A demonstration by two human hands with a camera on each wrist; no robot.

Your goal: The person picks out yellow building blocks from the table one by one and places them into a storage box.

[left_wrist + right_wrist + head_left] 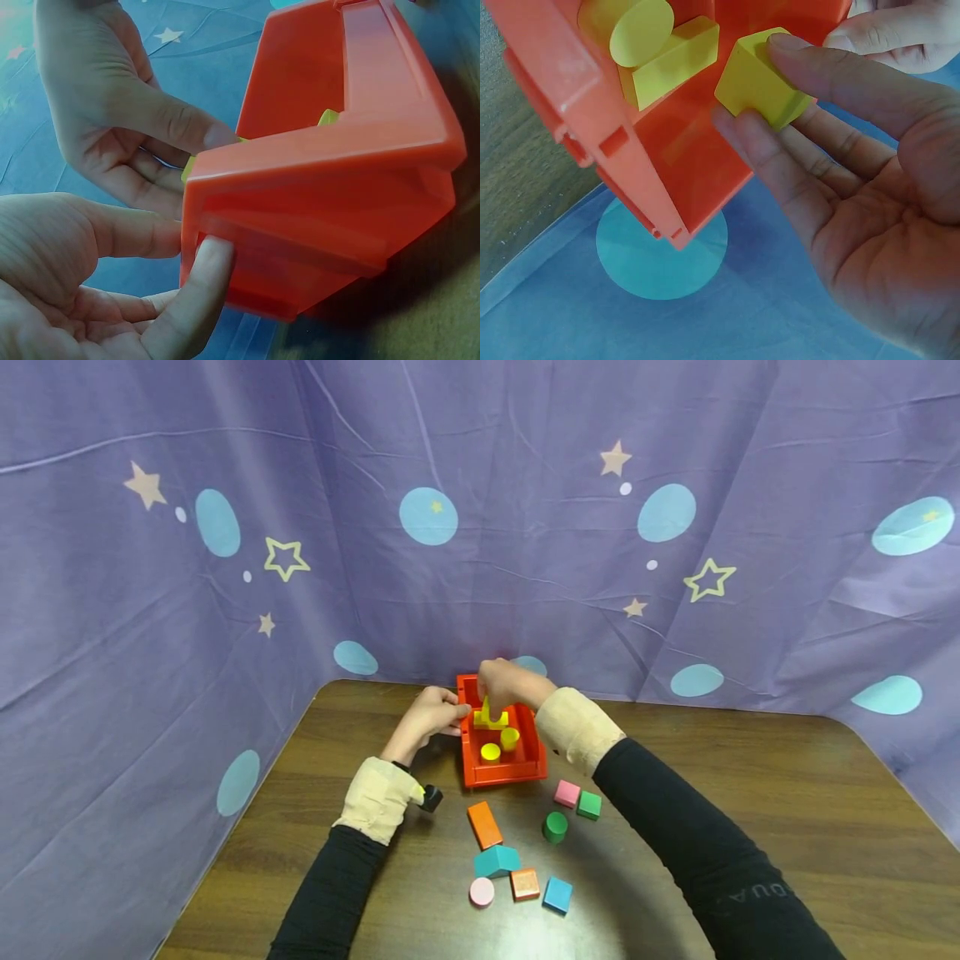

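Note:
A red plastic bin [506,772] stands at the back of the wooden table. My left hand [430,718] holds its left wall; in the left wrist view the thumb [206,274] presses against the outside. Over the bin, my right hand [512,683] pinches a yellow block [761,79] between thumb and fingers, tilted and above the bin floor. Inside the bin lie a yellow oblong block [676,64] and two yellow cylinders, a nearer one [491,752] and a farther one [510,739]. The right hand hides part of the bin's back.
In front of the bin lie an orange block [486,825], a teal roof-shaped block [497,862], a pink disc [482,892], an orange square block [525,885] and a blue block [557,895]. Farther right are a green cylinder [555,827], pink block [567,793] and green cube [589,805].

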